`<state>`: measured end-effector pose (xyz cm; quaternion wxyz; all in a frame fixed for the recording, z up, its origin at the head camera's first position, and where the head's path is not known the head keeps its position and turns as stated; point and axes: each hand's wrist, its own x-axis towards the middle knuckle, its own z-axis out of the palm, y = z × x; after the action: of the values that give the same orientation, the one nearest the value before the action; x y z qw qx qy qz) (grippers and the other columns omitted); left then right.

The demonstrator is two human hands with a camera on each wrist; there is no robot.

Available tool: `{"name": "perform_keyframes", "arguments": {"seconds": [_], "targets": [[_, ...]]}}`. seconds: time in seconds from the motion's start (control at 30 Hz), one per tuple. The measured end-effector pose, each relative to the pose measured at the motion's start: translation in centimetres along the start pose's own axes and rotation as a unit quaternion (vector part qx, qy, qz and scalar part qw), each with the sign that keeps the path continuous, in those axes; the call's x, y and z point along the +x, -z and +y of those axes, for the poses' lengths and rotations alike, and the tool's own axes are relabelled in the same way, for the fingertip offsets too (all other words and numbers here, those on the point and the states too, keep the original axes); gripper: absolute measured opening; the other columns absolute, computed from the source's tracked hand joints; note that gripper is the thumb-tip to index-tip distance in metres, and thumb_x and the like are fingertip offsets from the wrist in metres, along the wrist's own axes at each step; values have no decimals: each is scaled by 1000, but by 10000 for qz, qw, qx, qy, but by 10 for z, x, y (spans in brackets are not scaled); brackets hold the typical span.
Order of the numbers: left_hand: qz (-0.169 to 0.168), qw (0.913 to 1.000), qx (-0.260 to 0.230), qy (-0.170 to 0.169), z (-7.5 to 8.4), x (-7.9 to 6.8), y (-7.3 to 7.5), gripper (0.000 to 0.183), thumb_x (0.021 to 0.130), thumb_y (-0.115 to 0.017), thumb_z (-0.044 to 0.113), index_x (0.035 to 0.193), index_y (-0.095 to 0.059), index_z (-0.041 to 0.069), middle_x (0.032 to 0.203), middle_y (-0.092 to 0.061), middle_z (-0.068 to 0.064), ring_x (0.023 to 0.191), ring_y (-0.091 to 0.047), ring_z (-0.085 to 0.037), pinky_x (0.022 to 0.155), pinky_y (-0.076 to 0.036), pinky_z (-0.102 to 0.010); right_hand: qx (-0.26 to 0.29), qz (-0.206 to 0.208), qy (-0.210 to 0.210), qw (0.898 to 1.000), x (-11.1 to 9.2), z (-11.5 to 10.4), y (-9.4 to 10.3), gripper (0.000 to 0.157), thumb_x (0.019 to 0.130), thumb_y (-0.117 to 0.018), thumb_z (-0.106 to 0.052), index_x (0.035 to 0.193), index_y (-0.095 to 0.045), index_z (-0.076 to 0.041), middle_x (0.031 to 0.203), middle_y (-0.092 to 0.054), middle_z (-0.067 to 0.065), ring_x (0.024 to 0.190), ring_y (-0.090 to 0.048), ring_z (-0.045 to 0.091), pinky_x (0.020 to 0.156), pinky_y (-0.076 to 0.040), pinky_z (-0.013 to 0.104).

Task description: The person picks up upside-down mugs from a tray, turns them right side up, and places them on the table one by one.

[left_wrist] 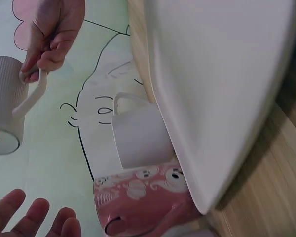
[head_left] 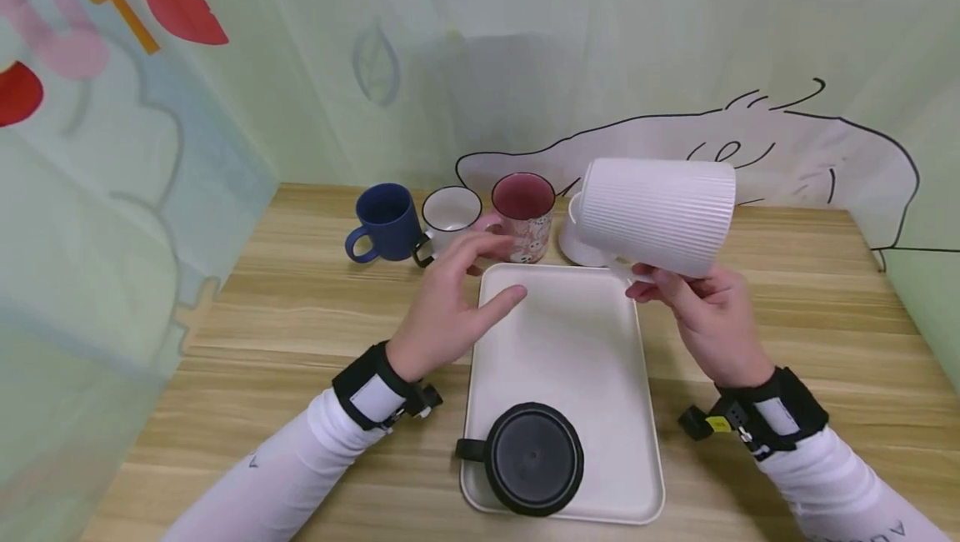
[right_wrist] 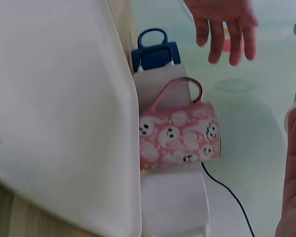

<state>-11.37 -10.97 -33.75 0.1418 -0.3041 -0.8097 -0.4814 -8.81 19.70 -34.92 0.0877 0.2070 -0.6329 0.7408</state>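
My right hand [head_left: 716, 321] grips a white ribbed mug [head_left: 656, 213] by its handle, lifted and tipped on its side above the far right corner of a white tray [head_left: 562, 342]. Over the tray's far left corner is my left hand [head_left: 450, 300], fingers spread and nothing held, near a pink patterned mug [head_left: 532, 238]. A black mug [head_left: 534, 459] sits at the tray's near end, apparently upside down, its handle pointing left. In the left wrist view, the ribbed mug's [left_wrist: 5, 94] rim and handle show.
Behind the tray stand a blue mug [head_left: 393, 225], a white mug with a black rim [head_left: 450, 213], the pink mug and a plain white mug [head_left: 581, 246], partly hidden by the ribbed one. A printed cloth backdrop [head_left: 525, 42] hangs behind the wooden table [head_left: 300, 300].
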Motion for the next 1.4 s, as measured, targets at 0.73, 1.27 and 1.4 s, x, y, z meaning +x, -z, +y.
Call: {"name": "perform_keyframes", "arguments": {"seconds": [0.73,1.27,1.4], "targets": [[-232,9760,2142,-333,-18,-25,54,72,83,-76,47,138,-56,6,139,-50,-10,129,-43,-26,103,-37,-43,-1009,784,-43,9918,-8,-22,68,28,96,-54,9,123,-59,16,103,-70,16,82,-70,21,76,-56,28],[-531,9514,2995,-476,-29,-44,65,78,81,-73,54,140,-55,7,145,-45,-18,133,-40,-38,108,-30,-55,-2345,1279,-253,9633,-4,-23,102,29,95,-62,-1,123,-65,9,96,-71,9,74,-70,15,69,-56,24],[-680,9454,3170,-334,-30,-47,67,80,82,-70,58,143,-53,10,147,-44,-17,134,-38,-39,107,-30,-57,-3151,1227,-342,9405,-2,-22,107,29,96,-62,-4,123,-66,6,97,-70,4,73,-69,12,68,-56,24]]}}
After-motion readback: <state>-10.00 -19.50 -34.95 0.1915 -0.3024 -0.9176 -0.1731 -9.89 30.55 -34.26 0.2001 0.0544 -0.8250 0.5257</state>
